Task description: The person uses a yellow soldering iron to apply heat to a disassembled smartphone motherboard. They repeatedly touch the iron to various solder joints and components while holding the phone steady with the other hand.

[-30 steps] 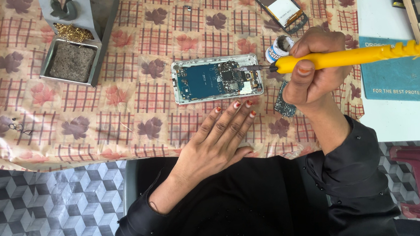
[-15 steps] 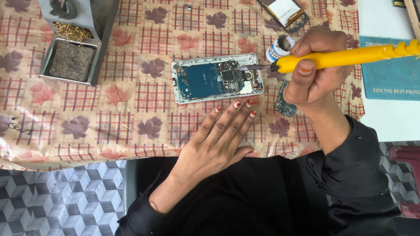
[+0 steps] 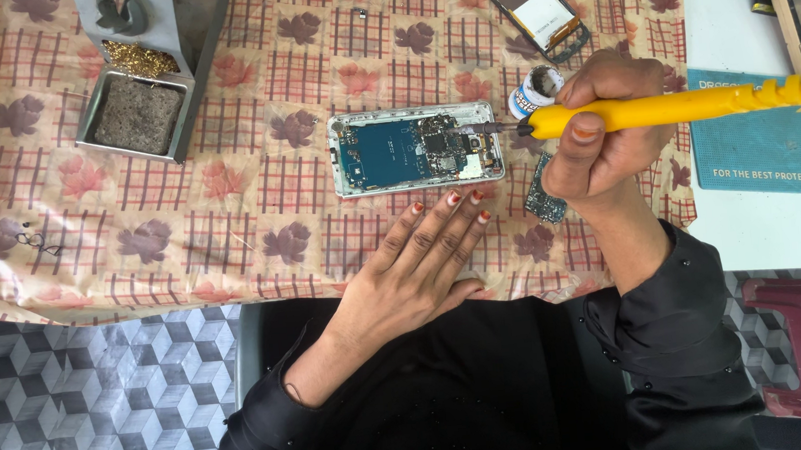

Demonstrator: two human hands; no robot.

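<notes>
A table is covered with a thin cloth [image 3: 256, 208] printed with red checks and brown leaves; below its near edge shows a floor of grey cube-pattern tiles [image 3: 63, 413]. At the far left of the cloth stands a grey metal stand [image 3: 153, 44] with a tray holding a dark sponge and a tuft of brass wool.

Near the middle of the cloth lies an opened phone [image 3: 416, 148], its back off, showing a blue circuit board inside a pale frame. Its long axis runs left to right, parallel to the table's near edge.

Just below the phone, the left hand [image 3: 414, 272] rests flat on the cloth, fingers spread and empty, the painted fingertips close to the phone's lower edge.

To the right, the right hand [image 3: 603, 133] is wrapped tightly around a yellow soldering iron [image 3: 686, 105]. The iron lies nearly level, its long axis left to right, the metal tip pointing left and meeting the right end of the phone's board; its handle runs out past the right edge of the view. A small round tub [image 3: 535, 88] sits just above the tip, and another phone [image 3: 536, 7] lies beyond it. Farther right, on bare white tabletop, lies a teal mat [image 3: 776, 157].
</notes>
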